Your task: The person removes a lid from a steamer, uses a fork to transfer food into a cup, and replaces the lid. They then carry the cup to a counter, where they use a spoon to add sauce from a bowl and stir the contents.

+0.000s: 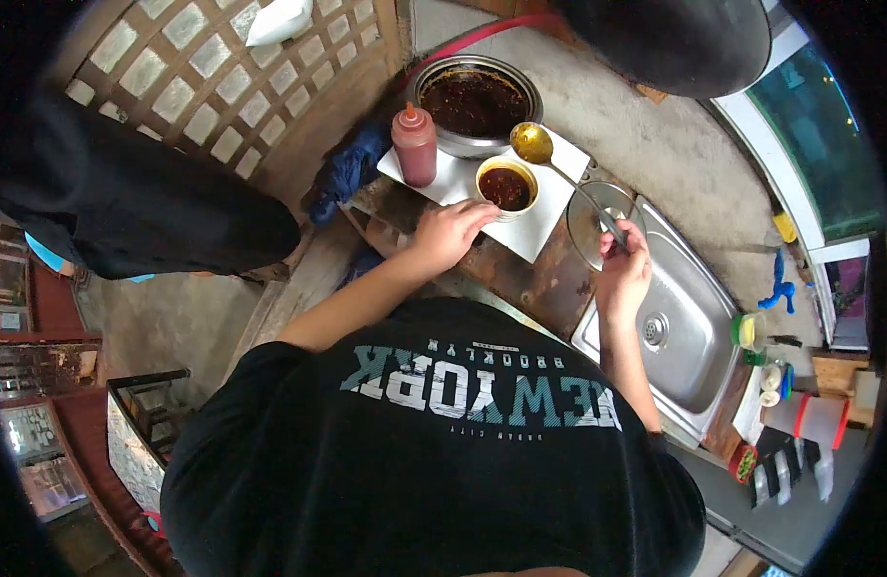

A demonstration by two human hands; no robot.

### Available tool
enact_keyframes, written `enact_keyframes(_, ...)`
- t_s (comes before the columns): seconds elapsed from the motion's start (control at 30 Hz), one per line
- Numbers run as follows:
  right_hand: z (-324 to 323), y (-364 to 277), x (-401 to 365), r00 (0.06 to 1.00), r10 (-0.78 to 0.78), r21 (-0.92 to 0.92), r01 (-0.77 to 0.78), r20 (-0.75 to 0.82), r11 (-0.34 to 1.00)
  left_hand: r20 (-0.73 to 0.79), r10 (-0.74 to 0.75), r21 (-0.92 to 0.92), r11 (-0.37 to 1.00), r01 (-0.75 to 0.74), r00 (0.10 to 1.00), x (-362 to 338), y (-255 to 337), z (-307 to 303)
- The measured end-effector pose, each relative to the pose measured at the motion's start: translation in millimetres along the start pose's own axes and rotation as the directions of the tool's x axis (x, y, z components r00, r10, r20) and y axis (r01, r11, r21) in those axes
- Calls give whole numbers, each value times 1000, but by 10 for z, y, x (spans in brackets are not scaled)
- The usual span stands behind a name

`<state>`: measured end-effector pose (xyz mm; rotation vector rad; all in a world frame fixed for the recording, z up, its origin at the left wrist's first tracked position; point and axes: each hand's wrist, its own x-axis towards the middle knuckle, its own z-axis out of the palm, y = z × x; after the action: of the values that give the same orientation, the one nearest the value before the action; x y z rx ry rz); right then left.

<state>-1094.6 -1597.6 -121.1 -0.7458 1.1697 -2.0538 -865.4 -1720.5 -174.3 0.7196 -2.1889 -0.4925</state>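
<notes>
My left hand point(450, 235) is closed at the near left side of a small cup point(507, 188), its fingertips on the rim. Dark red sauce with bits in it fills the cup, which stands upright on a white board point(532, 236). In my right hand point(624, 264) is the handle of a metal ladle point(533, 143). The ladle's bowl, coated with yellowish oil, is just above and beside the cup, near the pot. Behind the cup stands a steel pot point(474, 100) of dark sauce. A red squeeze bottle point(415, 149) is upright left of the cup.
A round glass lid point(597, 223) lies beside the steel sink point(679, 317) on the right. A dark round pan point(670, 43) is at the top. Containers point(807, 419) stand at the far right. Dark cloth point(155, 192) and wooden lattice point(198, 62) are on the left.
</notes>
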Motion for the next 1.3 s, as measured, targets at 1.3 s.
enact_keyframes(1.3,-1325,848,1378,974,224,-978,84,40,-191,-280,-620,-281,783,556,733,-894,-18,-1179)
